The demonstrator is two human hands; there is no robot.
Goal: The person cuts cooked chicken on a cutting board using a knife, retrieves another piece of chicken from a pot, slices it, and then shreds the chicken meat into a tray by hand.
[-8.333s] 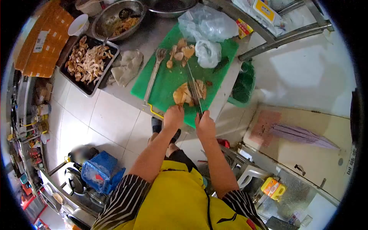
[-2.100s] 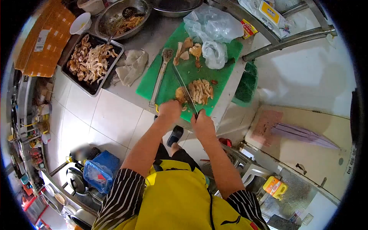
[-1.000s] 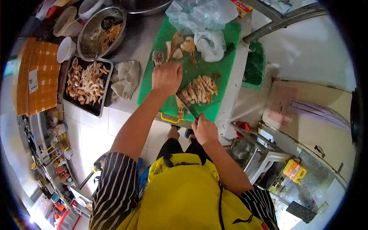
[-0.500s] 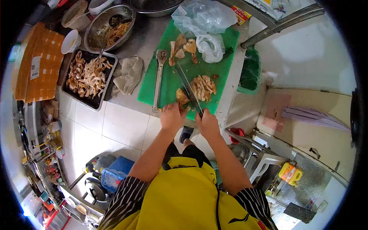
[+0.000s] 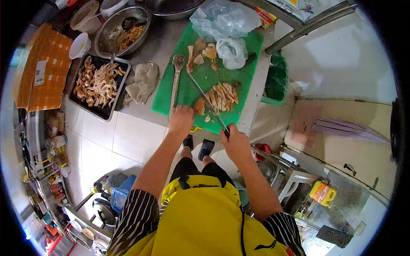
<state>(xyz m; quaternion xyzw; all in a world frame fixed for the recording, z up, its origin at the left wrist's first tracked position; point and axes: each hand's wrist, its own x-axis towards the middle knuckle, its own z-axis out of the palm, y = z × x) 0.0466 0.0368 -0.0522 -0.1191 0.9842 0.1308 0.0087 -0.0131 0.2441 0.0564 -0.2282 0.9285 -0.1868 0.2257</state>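
Head view shows pale, brown-edged meat slices [image 5: 222, 97], right hand [image 5: 237, 143] closed round knife [image 5: 207, 100], left hand [image 5: 181, 120], grip unclear.

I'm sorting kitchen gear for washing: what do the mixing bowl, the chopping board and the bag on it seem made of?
Bowl: shiny metal, probably stainless steel, from its grey reflections.
Board: likely matte plastic, evenly green without wood grain.
Bag: thin, glossy plastic film, see-through and crinkled.
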